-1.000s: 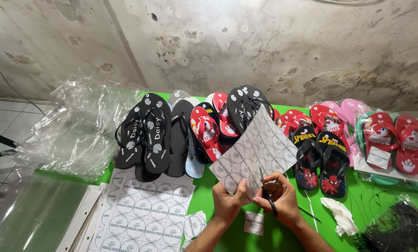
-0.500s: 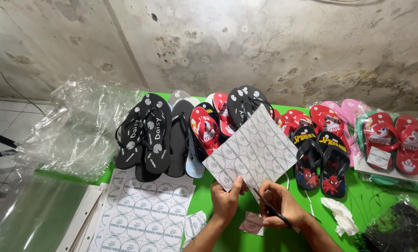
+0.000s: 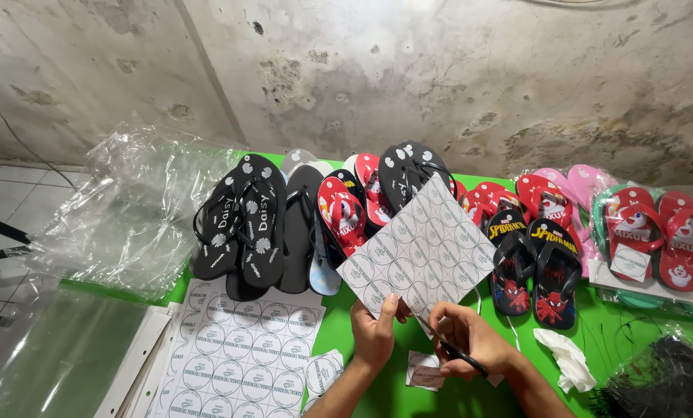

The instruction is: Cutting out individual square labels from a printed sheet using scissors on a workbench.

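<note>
A sheet of round printed labels (image 3: 418, 251) is held up, tilted, above the green worktop (image 3: 346, 329), its lower edge pinched in the closed grip of the left hand (image 3: 375, 334), thumb on the front face. The right hand (image 3: 469, 340) is closed around a pair of dark-handled scissors (image 3: 449, 350), whose blades are set at the bottom edge of the sheet; how far the blades are parted cannot be told. A small cut label (image 3: 425, 369) lies on the worktop just below and between the two hands. A larger sheet of the same round labels (image 3: 242, 356) lies flat to the left, with a curled strip of labels (image 3: 323, 373) at its right edge. Behind the raised sheet a row of flip-flops is lined up against the stained wall: a black daisy-patterned pair (image 3: 242, 217), red cartoon pairs (image 3: 345, 213), a black and red superhero pair (image 3: 534, 263) and a tagged red pair (image 3: 656, 236). Crumpled clear plastic bags (image 3: 122, 209) are piled at the left, and a crumpled white tissue (image 3: 567, 360) lies at the right
</note>
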